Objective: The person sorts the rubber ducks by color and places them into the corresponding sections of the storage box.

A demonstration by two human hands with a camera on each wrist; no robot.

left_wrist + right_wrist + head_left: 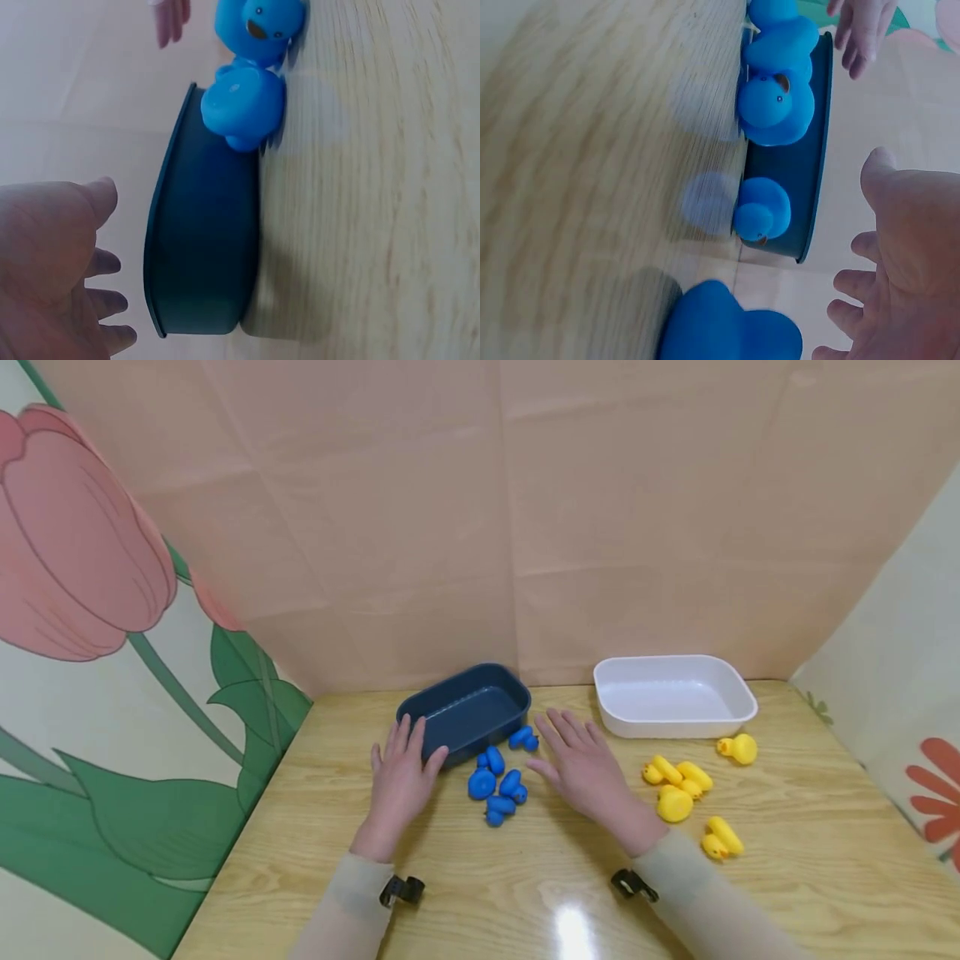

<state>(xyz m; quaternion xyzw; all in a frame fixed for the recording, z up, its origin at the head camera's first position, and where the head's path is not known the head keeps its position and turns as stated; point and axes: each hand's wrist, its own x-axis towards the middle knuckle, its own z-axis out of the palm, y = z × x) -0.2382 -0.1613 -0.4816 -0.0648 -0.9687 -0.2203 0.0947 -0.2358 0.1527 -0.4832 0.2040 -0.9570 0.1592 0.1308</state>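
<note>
Both hands lie flat on the wooden counter [480,893] with fingers straight and relaxed, grasping nothing. The left hand [399,777] reaches forward so its fingertips sit at the near rim of the dark blue tray [465,708]; whether they actually touch it cannot be told. The right hand [583,768] lies palm down just right of a cluster of blue ducks [497,785], which sit between the two hands and just in front of that tray. One more blue duck [523,739] lies beside the right hand's fingertips, against the tray's wall. To the right of the right hand, several yellow ducks [678,785] are scattered. Beyond them stands a white tray [673,695].
</note>
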